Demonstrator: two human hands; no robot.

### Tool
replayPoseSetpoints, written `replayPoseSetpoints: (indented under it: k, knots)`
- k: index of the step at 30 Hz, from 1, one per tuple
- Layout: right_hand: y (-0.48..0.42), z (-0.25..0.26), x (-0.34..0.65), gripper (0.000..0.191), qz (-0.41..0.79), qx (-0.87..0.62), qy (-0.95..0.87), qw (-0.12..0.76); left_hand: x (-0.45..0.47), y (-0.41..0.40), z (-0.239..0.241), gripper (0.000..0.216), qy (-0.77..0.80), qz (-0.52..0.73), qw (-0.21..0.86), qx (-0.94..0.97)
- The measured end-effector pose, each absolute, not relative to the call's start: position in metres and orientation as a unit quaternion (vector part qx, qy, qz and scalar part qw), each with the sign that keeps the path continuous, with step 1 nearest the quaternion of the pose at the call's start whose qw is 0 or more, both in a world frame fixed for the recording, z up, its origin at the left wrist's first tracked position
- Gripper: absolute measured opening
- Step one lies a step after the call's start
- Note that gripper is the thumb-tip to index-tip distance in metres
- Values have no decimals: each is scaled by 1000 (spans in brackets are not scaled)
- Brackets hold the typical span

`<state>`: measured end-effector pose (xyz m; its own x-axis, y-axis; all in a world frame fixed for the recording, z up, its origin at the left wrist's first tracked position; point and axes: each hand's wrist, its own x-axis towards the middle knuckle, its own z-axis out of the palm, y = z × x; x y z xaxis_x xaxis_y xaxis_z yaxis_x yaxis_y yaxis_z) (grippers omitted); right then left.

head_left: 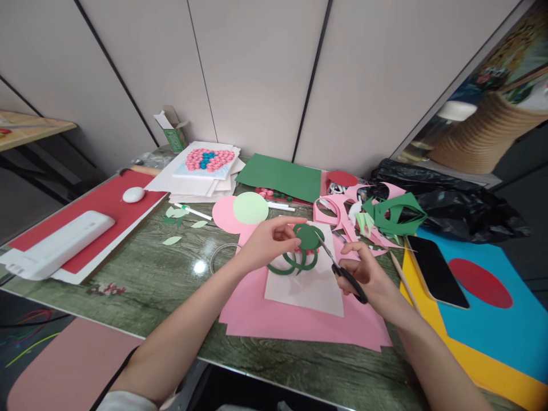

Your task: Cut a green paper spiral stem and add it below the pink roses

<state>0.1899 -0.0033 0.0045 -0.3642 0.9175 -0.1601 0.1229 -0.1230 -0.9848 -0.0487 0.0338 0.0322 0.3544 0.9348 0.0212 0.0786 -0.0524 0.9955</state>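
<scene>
My left hand [278, 240] pinches a dark green paper piece [309, 235] by its left edge, above a white sheet [285, 288]. Curled green strips hang below the round part of that paper. My right hand [363, 271] is closed around the black handles of a pair of scissors [353, 283]. The blades point up and left and meet the green paper at its right side. Beneath the white sheet lies larger pink paper [295, 328]. The fingertips of my left hand are partly hidden by the paper.
Pink and green offcuts [342, 214] pile up behind my right hand. A phone [434, 271] rests on blue and yellow paper. Pale green leaf shapes [172, 240], a white pen [196, 212] and a silver ring [218, 254] lie left. A white device [62, 242] sits on red board.
</scene>
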Motion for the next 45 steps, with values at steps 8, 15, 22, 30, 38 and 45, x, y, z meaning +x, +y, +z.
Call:
replayPoseSetpoints:
  k: [8,15,22,30,38,45]
  knots:
    - [-4,4,191,40,597,-452,-574,332,-50,34,31,38,416,403,548,603]
    - [-4,6,191,40,603,-455,-567,329,-52,37,29,37,413,415,545,600]
    - [-4,4,189,38,599,-454,-564,343,-46,35,24,39,411,433,564,571]
    - [-6,9,187,37,608,-455,-556,337,-43,34,23,38,405,437,556,580]
    - [-5,6,186,40,604,-460,-556,336,-43,32,26,37,402,401,555,608]
    - [-5,8,185,42,604,-456,-559,340,-44,34,25,41,393,401,550,619]
